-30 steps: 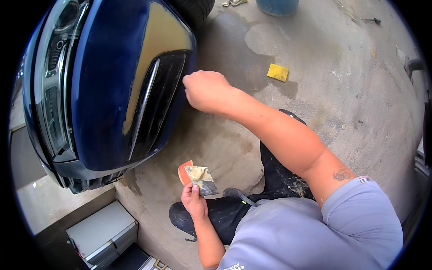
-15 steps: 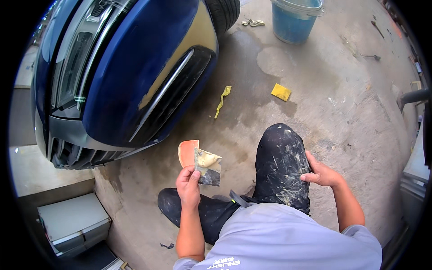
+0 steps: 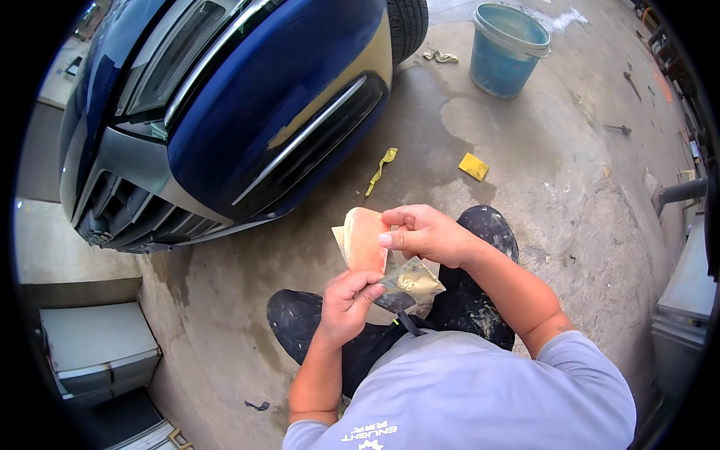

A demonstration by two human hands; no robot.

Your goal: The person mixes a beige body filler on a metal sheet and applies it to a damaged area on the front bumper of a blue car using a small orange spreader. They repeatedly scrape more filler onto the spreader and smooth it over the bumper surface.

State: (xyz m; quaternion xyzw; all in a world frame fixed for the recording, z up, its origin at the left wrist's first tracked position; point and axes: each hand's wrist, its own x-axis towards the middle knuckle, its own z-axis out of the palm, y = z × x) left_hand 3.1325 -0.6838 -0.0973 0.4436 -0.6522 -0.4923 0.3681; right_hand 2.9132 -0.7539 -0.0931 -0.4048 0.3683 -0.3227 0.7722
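Note:
My left hand (image 3: 350,300) is closed on a smeared flat piece (image 3: 420,279) bearing a lump of cream paste, at the lower end of an orange spreader (image 3: 360,241). My right hand (image 3: 424,236) pinches that spreader at its upper right edge, thumb on the orange face. A pale sheet shows behind the spreader's left side. Both hands are over my lap, between my dark, paste-stained knees. Beyond them is a blue car bumper (image 3: 247,105) with a beige patch (image 3: 345,67) above its black, chrome-striped vent.
A blue bucket (image 3: 501,71) stands beyond a yellow pad (image 3: 473,166) and a twisted yellow strip (image 3: 380,169) on the concrete floor. A crumpled rag (image 3: 440,57) lies near the tire (image 3: 407,26). Pale boxy objects flank me at lower left (image 3: 97,337) and right (image 3: 686,270).
My right hand has moved from near the bumper, past my right knee, onto the spreader. My left hand has shifted rightward, tilting the paste-laden piece. The view has swung, showing more bucket.

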